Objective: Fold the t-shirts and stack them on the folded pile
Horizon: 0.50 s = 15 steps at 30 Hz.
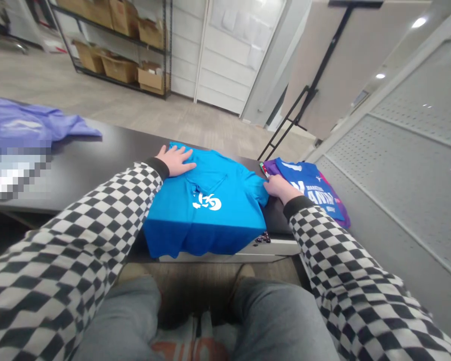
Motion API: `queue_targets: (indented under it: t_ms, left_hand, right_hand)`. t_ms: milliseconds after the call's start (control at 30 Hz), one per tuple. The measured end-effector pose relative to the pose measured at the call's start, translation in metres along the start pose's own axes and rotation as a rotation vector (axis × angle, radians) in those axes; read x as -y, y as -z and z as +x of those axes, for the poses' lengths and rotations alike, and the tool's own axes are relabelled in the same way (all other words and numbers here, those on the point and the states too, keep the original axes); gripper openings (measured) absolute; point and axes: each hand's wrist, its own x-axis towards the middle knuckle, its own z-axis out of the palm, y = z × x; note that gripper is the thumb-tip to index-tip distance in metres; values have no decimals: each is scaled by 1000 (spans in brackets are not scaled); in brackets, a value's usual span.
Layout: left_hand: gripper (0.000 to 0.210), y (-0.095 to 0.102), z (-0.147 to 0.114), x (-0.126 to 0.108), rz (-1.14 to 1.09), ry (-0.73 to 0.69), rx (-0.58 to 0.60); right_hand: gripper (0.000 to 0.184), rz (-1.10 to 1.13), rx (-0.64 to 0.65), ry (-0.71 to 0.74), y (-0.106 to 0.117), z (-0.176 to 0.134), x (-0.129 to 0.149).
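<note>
Left hand (177, 161) atop blue shirt (220, 218)

place is resembling office storeroom: black rack (168, 65) is holding brown boxes (119, 67), perforated partition (409, 135) is standing beside dark table (116, 143)
</note>
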Motion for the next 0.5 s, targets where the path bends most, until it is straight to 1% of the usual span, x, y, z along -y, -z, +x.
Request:
queue_targets:
  t_ms: [100, 200, 267, 333, 367, 433, 467, 500]
  left_hand:
    - [84, 0, 1, 3, 5, 15, -1]
    - [84, -1, 1, 4, -4, 26, 23]
    - [84, 0, 0, 4, -22, 32, 14]
    - [82, 3, -2, 3, -43, 27, -22]
    - [78, 5, -3, 2, -51, 3, -57]
    - [68, 10, -6, -4, -79, -97, -165]
    - [65, 12, -8, -8, -103, -167, -209]
    - [64, 13, -9, -12, -131, -239, -219]
  right_hand:
    - [41, -8, 53, 18, 7, 7, -2]
    - [27, 28, 74, 34, 17, 14, -2]
    - [21, 76, 45, 57, 24, 16, -3]
    - [22, 123, -2, 84, 32, 16, -3]
    - [24, 158, -26, 98, 36, 15, -2]
    - [23, 344, -58, 116, 47, 15, 3]
    - [20, 491, -60, 120, 52, 15, 8]
    - [16, 653, -59, 120, 58, 16, 15]
